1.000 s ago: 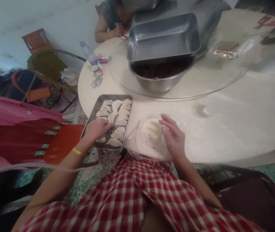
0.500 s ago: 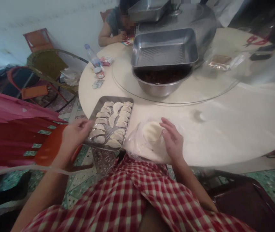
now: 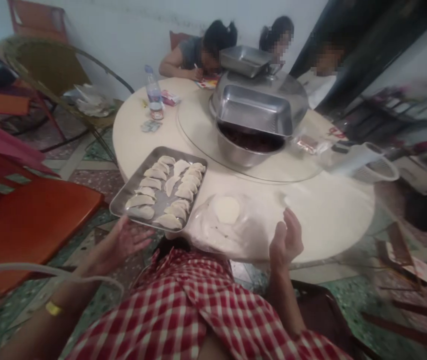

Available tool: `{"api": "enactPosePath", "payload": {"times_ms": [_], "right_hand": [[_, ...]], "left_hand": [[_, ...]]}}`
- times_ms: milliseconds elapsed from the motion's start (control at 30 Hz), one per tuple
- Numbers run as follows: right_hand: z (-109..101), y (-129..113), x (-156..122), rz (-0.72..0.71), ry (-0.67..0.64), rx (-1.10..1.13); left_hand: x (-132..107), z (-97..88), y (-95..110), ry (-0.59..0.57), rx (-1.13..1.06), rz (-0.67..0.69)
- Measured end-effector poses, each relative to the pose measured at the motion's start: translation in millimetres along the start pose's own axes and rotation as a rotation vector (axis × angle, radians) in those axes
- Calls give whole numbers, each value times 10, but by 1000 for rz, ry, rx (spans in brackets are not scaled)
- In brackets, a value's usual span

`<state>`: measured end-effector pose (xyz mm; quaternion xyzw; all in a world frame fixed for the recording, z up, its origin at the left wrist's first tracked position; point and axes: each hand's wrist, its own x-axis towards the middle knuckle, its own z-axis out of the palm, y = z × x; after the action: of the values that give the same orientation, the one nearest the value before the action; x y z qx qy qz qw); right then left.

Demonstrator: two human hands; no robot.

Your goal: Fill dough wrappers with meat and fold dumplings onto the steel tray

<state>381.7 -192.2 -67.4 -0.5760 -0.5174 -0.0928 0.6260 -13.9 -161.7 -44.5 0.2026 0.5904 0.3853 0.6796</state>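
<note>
My left hand point(image 3: 123, 243) is open with fingers spread, palm up, just below the front left corner of a metal tray point(image 3: 115, 206). Two side rows of folded dumplings point(image 3: 146, 183) lie in the tray, with a couple more between them. To the tray's right, a round dough wrapper point(image 3: 227, 209) rests on a crumpled clear plastic bag point(image 3: 243, 240) at the table's front edge. Right of the bag, my right hand point(image 3: 286, 239) is raised and open, nothing visible in it. A small, blurred pale object point(image 3: 284, 199) lies just beyond its fingertips.
A glass turntable point(image 3: 198, 142) bears a steel bowl point(image 3: 245, 154) of dark filling, with an empty metal pan point(image 3: 254, 110) propped on it. A bottle point(image 3: 152, 90) and jar point(image 3: 156, 111) stand at left. A white basket point(image 3: 367, 162) sits at right. Several people sit across the table.
My right hand has left the wrapper and moved right. My left hand has dropped from the tray's left side to below its corner, fingers now spread. The view has shifted, showing more people.
</note>
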Motion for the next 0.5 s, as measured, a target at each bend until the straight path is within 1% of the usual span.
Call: {"api": "enactPosePath", "payload": {"times_ms": [67, 100, 200, 300, 400, 500], "right_hand": [[-82, 151, -39, -21, 6, -132], [-108, 219, -57, 8, 3, -182], [-127, 357, -84, 125, 3, -248], [-90, 396, -60, 130, 3, -276], [-55, 382, -20, 114, -9, -298], [-37, 355, 5, 116, -10, -307]], "left_hand": [[-23, 96, 16, -74, -103, -95], [-27, 136, 36, -91, -123, -115], [-11, 227, 105, -93, -144, -108], [33, 276, 149, -61, -209, -72], [70, 255, 189, -4, -246, -61], [49, 116, 264, 58, -220, -90]]}}
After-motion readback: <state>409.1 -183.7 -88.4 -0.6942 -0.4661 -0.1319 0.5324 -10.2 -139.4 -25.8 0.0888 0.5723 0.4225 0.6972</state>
